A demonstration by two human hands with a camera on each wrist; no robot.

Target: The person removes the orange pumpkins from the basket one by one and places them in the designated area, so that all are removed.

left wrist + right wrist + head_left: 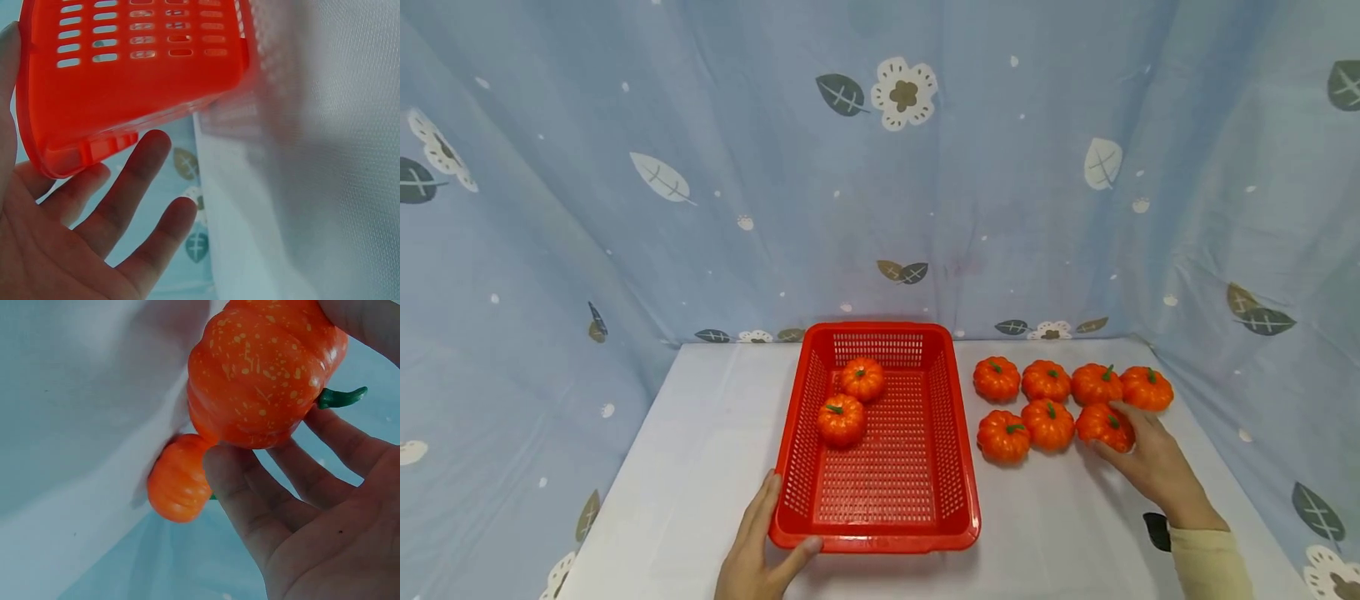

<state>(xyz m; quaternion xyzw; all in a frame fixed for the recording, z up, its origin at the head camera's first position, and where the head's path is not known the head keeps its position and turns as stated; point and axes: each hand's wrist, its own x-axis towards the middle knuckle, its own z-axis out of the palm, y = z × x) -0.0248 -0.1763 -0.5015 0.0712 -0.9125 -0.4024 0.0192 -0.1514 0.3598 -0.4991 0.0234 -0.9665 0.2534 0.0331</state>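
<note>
A red plastic basket [880, 543] with slotted walls stands mid-table. Two orange toy pumpkins, one farther back [862, 379] and one nearer [842, 421], lie at its left inside. My left hand [758, 542] touches the basket's near left corner, thumb at the front rim and fingers along the outer side; in the left wrist view its fingers [128, 194] are spread and fairly straight. At the right, my right hand [1157, 467] holds a pumpkin [1103, 425] between thumb and fingers. That pumpkin [262, 375] shows yellow specks and a green stem in the right wrist view.
Several more pumpkins stand in two rows right of the basket, among them a back-left one [997, 379], a front-left one [1003, 437] and a back-right one [1147, 388]. A blue patterned curtain [760, 167] hangs behind and beside the white table [700, 450].
</note>
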